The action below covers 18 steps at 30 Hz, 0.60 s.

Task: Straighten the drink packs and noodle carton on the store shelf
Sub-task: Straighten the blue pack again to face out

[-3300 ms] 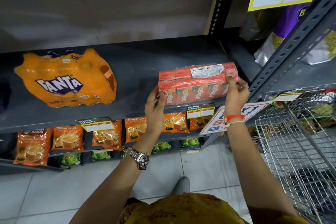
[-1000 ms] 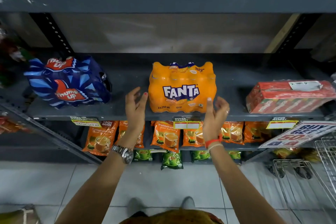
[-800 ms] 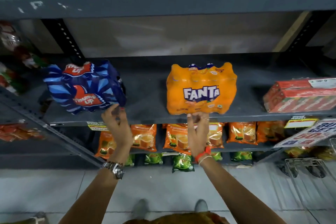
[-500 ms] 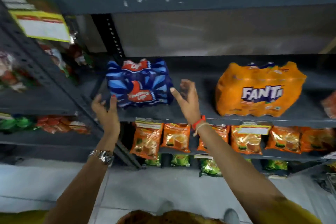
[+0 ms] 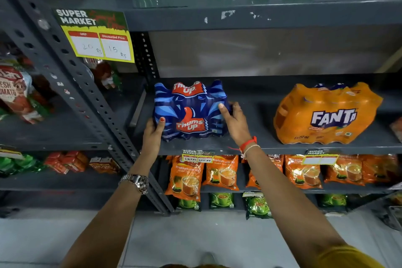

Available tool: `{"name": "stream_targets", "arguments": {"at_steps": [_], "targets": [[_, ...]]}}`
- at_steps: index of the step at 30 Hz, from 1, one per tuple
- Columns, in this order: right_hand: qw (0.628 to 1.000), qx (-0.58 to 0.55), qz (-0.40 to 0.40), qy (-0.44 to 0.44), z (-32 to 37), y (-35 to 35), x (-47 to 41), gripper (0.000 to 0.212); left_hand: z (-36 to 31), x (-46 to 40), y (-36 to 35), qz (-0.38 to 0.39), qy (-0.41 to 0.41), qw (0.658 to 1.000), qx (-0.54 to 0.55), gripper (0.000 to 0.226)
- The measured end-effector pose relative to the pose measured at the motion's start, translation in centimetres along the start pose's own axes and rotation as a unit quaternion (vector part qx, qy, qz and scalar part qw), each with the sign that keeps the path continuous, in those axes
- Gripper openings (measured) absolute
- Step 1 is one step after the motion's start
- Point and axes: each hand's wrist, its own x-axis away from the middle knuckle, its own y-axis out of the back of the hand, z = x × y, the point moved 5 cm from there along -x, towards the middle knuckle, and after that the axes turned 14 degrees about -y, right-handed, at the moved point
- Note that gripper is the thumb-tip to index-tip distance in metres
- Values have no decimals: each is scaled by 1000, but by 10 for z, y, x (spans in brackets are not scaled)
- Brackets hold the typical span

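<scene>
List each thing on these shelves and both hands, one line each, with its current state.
Thums Up pack: upright on the shelf, gripped at both sides.
Left hand: clasping the pack's lower left corner.
Right hand: clasping the pack's right side.
Fanta pack: on the shelf, untouched, apart from the Thums Up pack.
Tea pouches: standing in a row on the shelf below.

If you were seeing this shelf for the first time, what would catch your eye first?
The blue Thums Up pack at the middle shelf's left end, with the left hand and right hand gripping its two sides. Next, the bright orange Fanta pack standing apart to its right.
</scene>
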Motion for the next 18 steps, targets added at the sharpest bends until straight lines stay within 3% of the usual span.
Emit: {"name": "stream_targets", "arguments": {"at_steps": [7,18], "targets": [[998,2,-64,12,-15,26,22,32,-4,14,-15,46,-24,999,0,35],[999,9,-44,11,-8,19,31,30,1,10,-10,32,-37,999,-9,33]]}}
